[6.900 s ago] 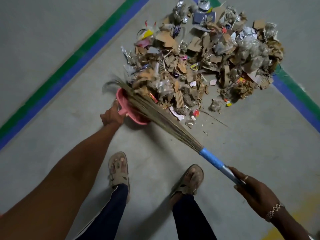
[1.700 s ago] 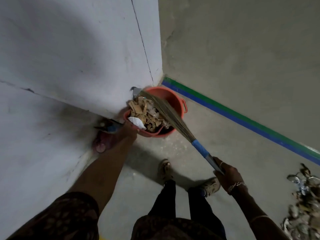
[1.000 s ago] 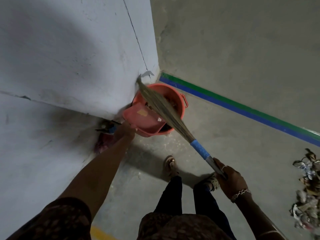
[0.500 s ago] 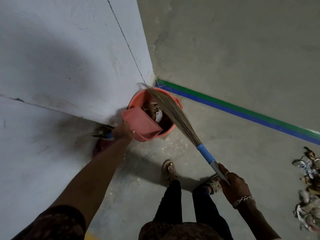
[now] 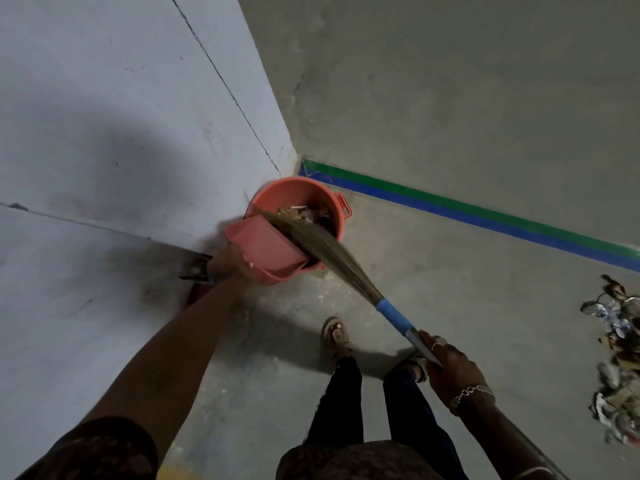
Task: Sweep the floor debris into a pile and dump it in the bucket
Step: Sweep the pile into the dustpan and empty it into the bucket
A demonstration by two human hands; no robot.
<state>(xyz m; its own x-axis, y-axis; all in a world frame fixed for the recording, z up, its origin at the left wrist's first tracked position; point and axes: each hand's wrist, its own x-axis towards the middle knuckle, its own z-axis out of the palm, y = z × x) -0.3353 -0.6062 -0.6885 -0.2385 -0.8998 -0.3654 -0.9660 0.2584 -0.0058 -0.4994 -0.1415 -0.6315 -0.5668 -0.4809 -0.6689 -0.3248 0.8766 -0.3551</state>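
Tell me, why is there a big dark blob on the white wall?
Head view: that blob on the wall is a soft shadow, likely the person's own; another shadow darkens the floor by the feet; the broom bristles over the dustpan look smeared, probably motion blur.

You've got one bucket [image 5: 294,192], one dustpan [image 5: 265,249], one broom [image 5: 334,252], one debris pile [image 5: 620,365] and two sandals [image 5: 335,336] before you.
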